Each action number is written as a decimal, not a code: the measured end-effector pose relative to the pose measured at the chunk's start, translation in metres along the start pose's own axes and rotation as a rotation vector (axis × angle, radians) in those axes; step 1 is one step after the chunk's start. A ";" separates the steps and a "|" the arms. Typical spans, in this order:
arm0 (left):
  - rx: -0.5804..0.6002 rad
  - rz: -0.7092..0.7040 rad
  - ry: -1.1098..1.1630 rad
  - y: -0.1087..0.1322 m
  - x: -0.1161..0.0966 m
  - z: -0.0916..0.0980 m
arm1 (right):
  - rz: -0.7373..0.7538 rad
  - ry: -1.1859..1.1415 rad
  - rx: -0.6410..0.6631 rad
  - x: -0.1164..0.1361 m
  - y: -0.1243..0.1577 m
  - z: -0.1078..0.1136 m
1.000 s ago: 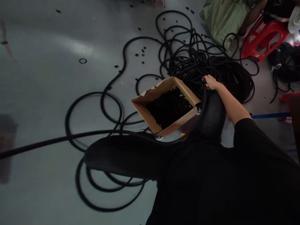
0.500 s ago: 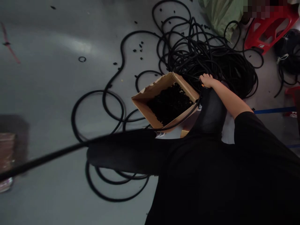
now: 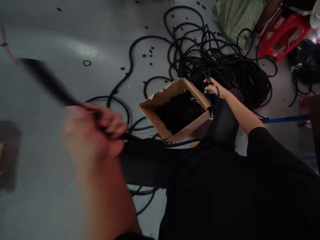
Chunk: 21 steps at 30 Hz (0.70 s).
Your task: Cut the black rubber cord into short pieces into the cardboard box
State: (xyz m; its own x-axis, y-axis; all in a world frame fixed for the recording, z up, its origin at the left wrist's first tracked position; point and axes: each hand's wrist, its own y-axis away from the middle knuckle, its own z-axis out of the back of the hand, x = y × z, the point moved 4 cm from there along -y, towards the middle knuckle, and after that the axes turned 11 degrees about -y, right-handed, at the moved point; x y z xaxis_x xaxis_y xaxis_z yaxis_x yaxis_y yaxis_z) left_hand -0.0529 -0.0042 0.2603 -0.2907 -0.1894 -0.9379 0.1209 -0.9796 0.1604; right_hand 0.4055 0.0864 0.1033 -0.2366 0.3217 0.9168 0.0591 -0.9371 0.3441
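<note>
Blurred and close to the camera, my left hand (image 3: 97, 130) is closed around a black rubber hose (image 3: 50, 83), one end sticking out to the upper left. From the fist the hose runs down over my left leg toward the box. My right hand (image 3: 212, 89), above my right knee, holds a pair of scissors (image 3: 209, 75) with black and orange handles, blades pointing up. Between my knees stands an open cardboard box (image 3: 150, 101). In it lie many short black pieces (image 3: 181, 111).
A big tangle of black hose (image 3: 212, 60) lies on the floor beyond the box, with loops reaching left. Small black bits are scattered on the grey floor. At the upper right are a green sack (image 3: 237, 20) and a red plastic stool (image 3: 282, 36).
My left hand has come into view at the left, gripping the hose. My right hand has lifted slightly off my knee and moved left, showing the scissors more clearly.
</note>
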 end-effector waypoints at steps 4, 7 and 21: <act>0.137 -0.053 -0.128 -0.024 0.064 -0.065 | -0.125 -0.185 0.074 0.000 0.028 -0.058; 0.208 0.004 -0.447 -0.034 0.127 -0.105 | -0.186 -0.162 0.147 -0.018 0.038 -0.098; 0.674 -0.001 -0.946 -0.016 0.215 -0.148 | -0.237 0.308 0.473 -0.065 0.044 -0.165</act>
State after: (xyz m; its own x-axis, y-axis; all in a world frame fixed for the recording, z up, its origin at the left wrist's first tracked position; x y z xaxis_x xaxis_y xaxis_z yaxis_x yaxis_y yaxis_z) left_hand 0.0228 -0.0191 0.0102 -0.9182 0.1157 -0.3788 -0.3264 -0.7630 0.5580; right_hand 0.2637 0.0022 0.0253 -0.5616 0.3939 0.7276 0.3781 -0.6600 0.6492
